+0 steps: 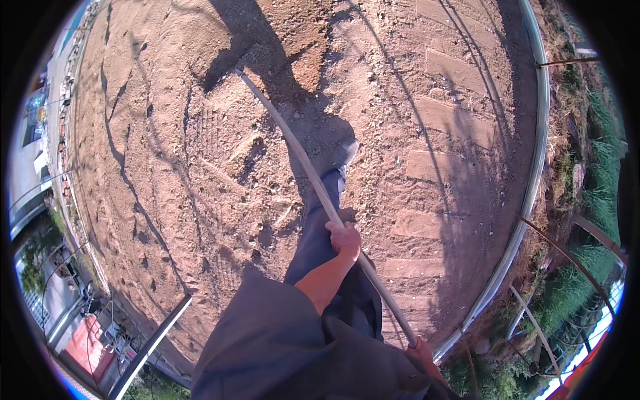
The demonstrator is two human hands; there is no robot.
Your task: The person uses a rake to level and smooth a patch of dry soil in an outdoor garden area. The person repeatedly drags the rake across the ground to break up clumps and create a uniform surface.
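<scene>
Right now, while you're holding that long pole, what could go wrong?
The long pole, gripped by the left hand and right hand, slants past the shoe, so a careless swing might knock that foot. The soil looks loose and lumpy, so the foot could slip or trip. Near the pole's far end, dark shadow could make a stone hard to spot.

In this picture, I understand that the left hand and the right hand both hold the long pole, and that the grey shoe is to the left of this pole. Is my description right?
Not quite: in the head view, the grey shoe is to the right of the long pole. The left hand and right hand do both hold it.
</scene>
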